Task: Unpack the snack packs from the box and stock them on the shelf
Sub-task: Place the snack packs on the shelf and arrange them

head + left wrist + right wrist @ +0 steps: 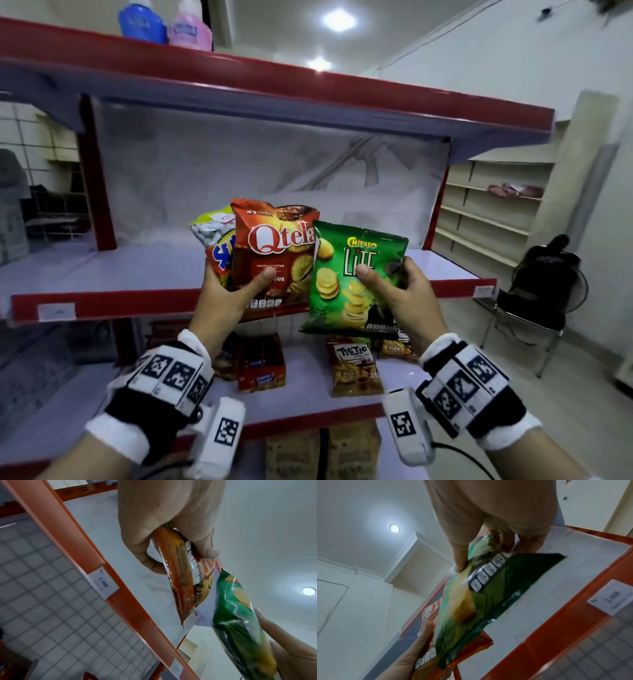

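My left hand grips two snack packs together: a red Qtela pack in front and a yellow pack behind it, thumb across the Qtela pack. In the left wrist view my left hand pinches the Qtela pack by its lower end. My right hand holds a green Chitato Lite pack, thumb on its front. In the right wrist view my right hand pinches the green pack. Both hands hold their packs upright in front of the middle shelf.
The middle shelf has a red front lip with price tags. The lower shelf holds a Tic Tac pack and a red carton. Two detergent bottles stand on top. A chair with a black bag stands right.
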Demonstrator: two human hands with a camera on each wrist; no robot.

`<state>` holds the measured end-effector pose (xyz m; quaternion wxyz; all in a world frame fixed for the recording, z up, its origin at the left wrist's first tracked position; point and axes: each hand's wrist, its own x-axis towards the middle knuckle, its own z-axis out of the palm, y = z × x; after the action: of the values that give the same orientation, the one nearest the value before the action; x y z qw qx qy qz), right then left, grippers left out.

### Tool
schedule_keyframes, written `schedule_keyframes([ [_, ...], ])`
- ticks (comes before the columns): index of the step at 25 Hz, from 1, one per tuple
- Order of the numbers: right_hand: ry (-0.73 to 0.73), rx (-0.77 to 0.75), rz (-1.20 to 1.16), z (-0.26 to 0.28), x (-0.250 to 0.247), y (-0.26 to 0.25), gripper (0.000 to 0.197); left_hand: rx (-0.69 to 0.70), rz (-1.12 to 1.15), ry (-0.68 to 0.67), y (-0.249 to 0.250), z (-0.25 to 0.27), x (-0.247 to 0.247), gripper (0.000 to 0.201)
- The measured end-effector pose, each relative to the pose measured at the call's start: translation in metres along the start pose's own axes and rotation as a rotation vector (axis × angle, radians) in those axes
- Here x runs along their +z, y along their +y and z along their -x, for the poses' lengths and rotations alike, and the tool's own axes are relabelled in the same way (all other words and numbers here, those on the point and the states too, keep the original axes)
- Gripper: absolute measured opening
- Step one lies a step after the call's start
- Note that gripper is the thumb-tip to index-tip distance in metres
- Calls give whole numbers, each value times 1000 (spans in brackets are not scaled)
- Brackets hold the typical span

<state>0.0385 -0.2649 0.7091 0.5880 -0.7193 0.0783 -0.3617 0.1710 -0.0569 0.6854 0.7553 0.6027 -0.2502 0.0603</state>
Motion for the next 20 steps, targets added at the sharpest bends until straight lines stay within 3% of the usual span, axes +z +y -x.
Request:
schedule_keyframes([
  [3,20,-21,106,-17,-9,-10,48,21,-17,-47,6,-31,6,96],
  [7,16,-27,225,-62,-39,-21,52,42,-37,-103,9,-61,30,92],
  [11,56,-14,273,-146,-89,-13,55,32,-12,-97,0,-94,66,95],
  [16,109,36,507,-257,-151,22,38,38,-36,-38,-23,-138,116,89],
  [20,-27,89,738,-330,-176,60,46,24,-69,-10,-36,-164,155,89],
])
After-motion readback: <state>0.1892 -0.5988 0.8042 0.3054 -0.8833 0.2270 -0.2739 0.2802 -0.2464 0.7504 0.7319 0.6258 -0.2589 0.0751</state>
